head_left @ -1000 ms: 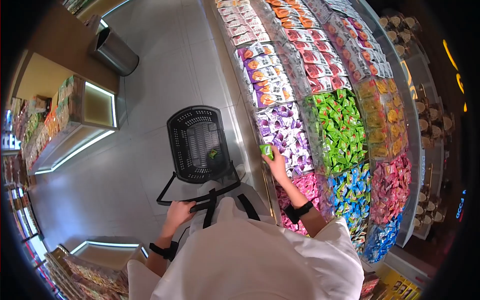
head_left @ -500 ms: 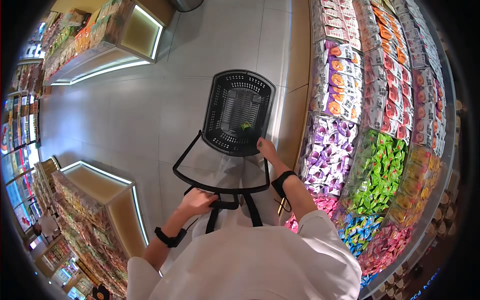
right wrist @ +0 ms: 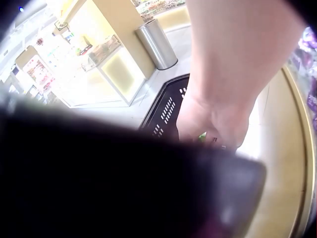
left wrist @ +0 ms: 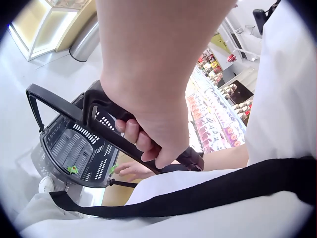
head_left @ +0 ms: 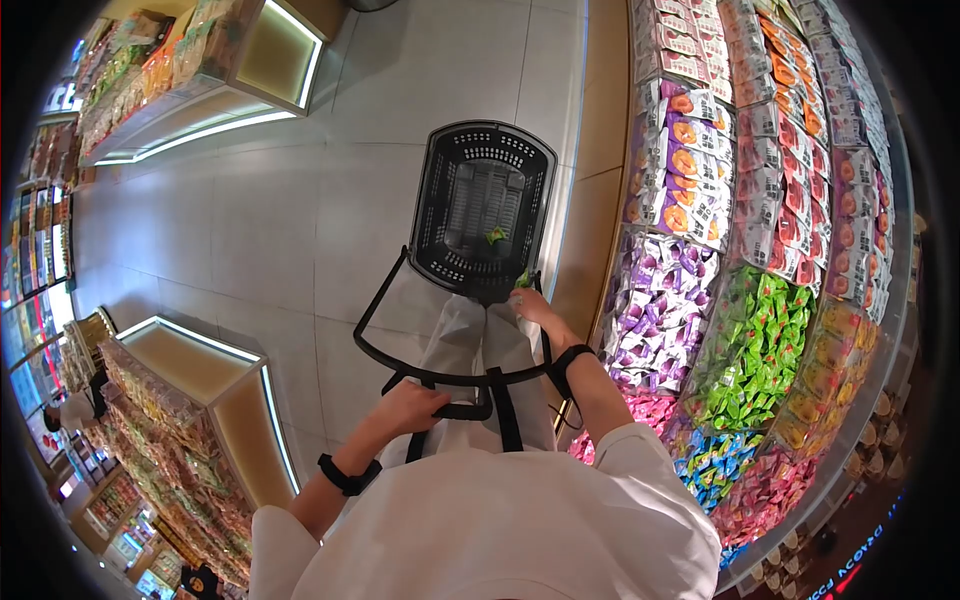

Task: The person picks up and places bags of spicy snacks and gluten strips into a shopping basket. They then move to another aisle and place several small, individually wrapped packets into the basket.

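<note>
My left hand (head_left: 413,404) grips the handle (left wrist: 111,136) of a black shopping basket (head_left: 424,190), its fingers curled round the bar in the left wrist view. One small green snack packet (head_left: 495,235) lies on the basket floor. At the basket's near right rim, my right hand (head_left: 536,307) pinches another green packet (head_left: 523,280) by its end. A dark blurred shape covers much of the right wrist view, where only a bit of green shows among the fingers.
Along the right runs a display counter with bins of purple-white packets (head_left: 660,310), green packets (head_left: 765,345) and pink packets (head_left: 775,490). Lit display stands (head_left: 190,350) are on the left. A metal bin (right wrist: 156,44) stands on the grey tiled floor.
My right hand has come from the counter over to the basket with the green packet. The head view has swung, so the counter sits further right. The left hand keeps its hold.
</note>
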A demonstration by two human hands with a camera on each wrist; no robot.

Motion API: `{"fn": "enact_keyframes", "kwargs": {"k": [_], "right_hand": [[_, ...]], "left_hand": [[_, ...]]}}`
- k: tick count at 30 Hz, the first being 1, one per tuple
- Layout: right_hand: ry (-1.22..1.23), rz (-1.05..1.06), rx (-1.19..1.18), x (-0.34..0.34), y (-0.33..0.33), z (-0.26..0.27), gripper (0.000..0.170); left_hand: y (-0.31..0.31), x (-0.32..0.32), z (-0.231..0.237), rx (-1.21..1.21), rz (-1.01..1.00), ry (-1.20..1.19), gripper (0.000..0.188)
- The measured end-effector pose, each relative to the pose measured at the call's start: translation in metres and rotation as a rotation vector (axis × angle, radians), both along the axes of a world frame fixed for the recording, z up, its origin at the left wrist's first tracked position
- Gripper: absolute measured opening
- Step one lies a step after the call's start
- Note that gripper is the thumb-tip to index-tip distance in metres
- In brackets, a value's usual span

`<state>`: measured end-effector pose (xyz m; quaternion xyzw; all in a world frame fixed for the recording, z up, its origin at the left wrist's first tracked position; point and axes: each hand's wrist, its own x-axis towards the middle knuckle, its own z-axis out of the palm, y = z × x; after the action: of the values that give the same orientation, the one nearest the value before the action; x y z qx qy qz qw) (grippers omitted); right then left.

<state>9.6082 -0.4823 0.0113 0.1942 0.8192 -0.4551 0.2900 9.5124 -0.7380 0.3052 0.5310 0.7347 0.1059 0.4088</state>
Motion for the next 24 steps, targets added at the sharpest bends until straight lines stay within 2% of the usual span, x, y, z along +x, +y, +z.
{"fn": "enact_keyframes", "kwargs": {"k": [2,5,11,14,17,21,24], "right_hand": [[0.07,-0.048,0.027,0.001,0.001,-0.005,0.037],[0.03,-0.136,0.01,-0.002,0.006,0.001,0.034],[-0.12,-0.206,-0.265,-0.011,0.032,0.031,0.027],[-0.206,-0.218,-0.592,-0.011,0.046,0.038,0.028],[-0.06,-0.062,-0.661,-0.002,0.048,0.055,0.026],[-0.039,0.076,-0.497,0.014,0.033,0.114,0.032],[-0.201,0.077,-0.506,0.039,0.019,0.133,0.034]], "left_hand": [[0.0,0.0,-0.001,-0.017,-0.002,-0.001,0.017],[0.003,-0.004,0.003,-0.044,0.004,0.001,0.018],[0.011,-0.012,0.008,-0.033,-0.012,0.033,0.018],[0.013,-0.013,0.01,-0.02,-0.023,0.043,0.018],[0.009,-0.008,0.005,-0.025,-0.031,0.019,0.018],[0.006,-0.004,0.008,-0.044,-0.031,0.002,0.016],[-0.003,-0.001,0.002,0.001,-0.042,0.014,0.016]]}}
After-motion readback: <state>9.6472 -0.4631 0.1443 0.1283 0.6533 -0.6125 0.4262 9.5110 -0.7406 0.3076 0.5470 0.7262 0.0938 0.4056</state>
